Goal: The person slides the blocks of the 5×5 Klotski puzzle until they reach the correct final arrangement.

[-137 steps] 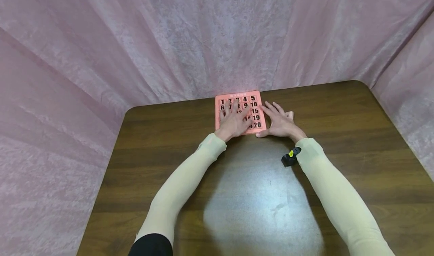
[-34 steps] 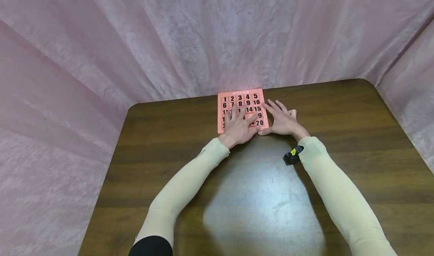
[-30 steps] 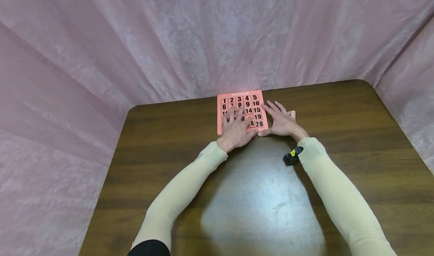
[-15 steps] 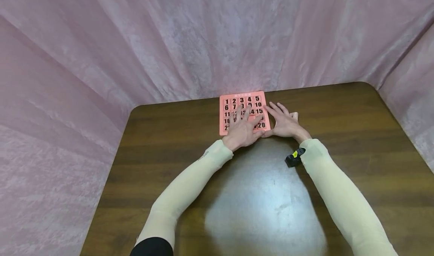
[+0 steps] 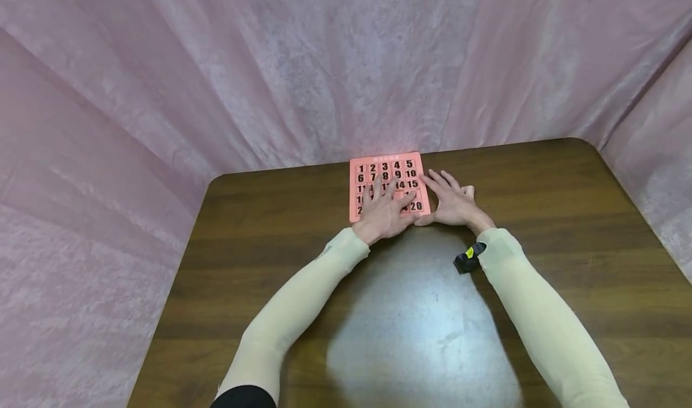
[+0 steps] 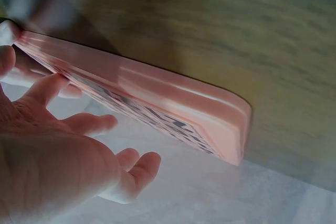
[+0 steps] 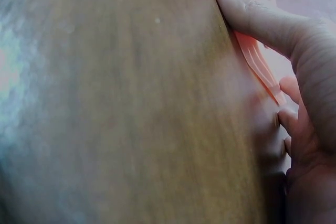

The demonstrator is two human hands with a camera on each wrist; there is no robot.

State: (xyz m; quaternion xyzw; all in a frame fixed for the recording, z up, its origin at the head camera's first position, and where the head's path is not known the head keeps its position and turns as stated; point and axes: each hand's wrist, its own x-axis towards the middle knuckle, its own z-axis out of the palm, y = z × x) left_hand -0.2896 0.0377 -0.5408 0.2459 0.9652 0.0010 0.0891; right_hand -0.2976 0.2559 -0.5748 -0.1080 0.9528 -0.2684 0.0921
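Note:
A pink number slide puzzle [image 5: 354,185] lies flat near the table's far edge, its black-numbered tiles partly hidden by my left hand [image 5: 384,214]. That hand spreads over the lower rows, fingers extended; in the left wrist view a fingertip [image 6: 55,82] touches the tile face. A tile-free gap shows below tile 14, close to the left index finger. At the lower right corner, my right hand [image 5: 453,205] holds the frame, thumb on the near edge and index finger along the right side. In the right wrist view, the thumb [image 7: 252,17] presses the puzzle's rim [image 7: 254,59].
The brown wooden table [image 5: 259,234] carries a bright reflection in front of the hands. Pink curtains [image 5: 346,65] hang behind and beside it. A black device with a yellow mark [image 5: 468,259] is strapped at the right wrist. Pale sleeves cover both forearms.
Since the oldest frame, tile 14 has gone up from the fourth row to the third, beside 15. The left hand has shifted slightly right and nearer. The right hand keeps its hold on the corner.

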